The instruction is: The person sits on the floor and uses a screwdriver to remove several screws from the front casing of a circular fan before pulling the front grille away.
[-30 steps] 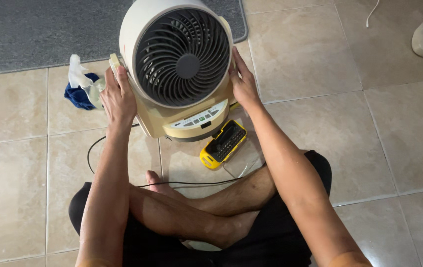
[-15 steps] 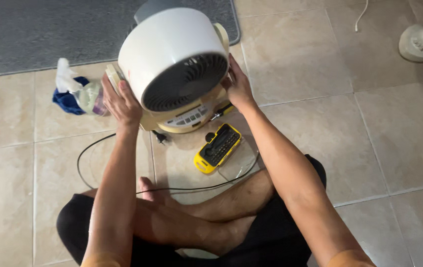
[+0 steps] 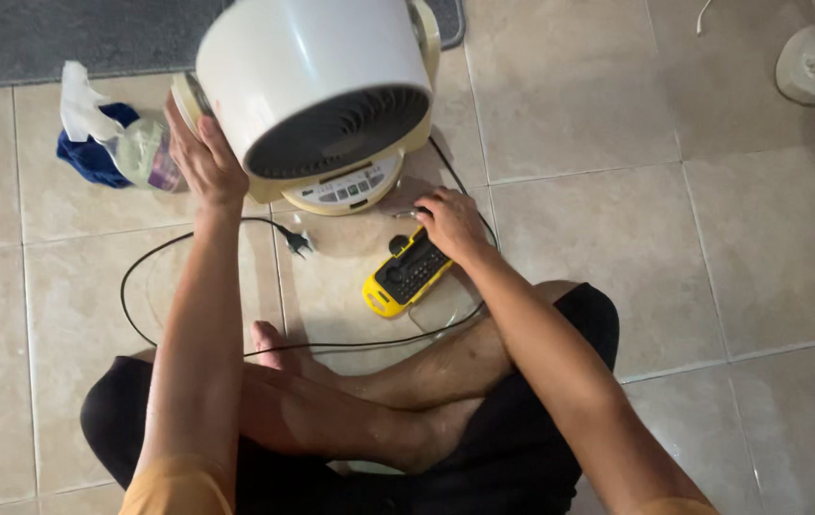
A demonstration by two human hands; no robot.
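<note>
Fan (image 3: 317,91): brace it, left hand (image 3: 200,157) flat and open; right hand (image 3: 448,221), fingers curled, reaches the bit case (image 3: 406,277) below—lift straight.

Soft, even indoor light — a glossy sheen streaks the white fan (image 3: 317,81), faint shadows pool on the tile floor (image 3: 617,200), and the hands blur slightly.

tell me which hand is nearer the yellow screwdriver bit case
Right. The right hand is at the upper end of the yellow bit case, apparently touching it. The left hand is pressed against the fan, well away from it.
</note>
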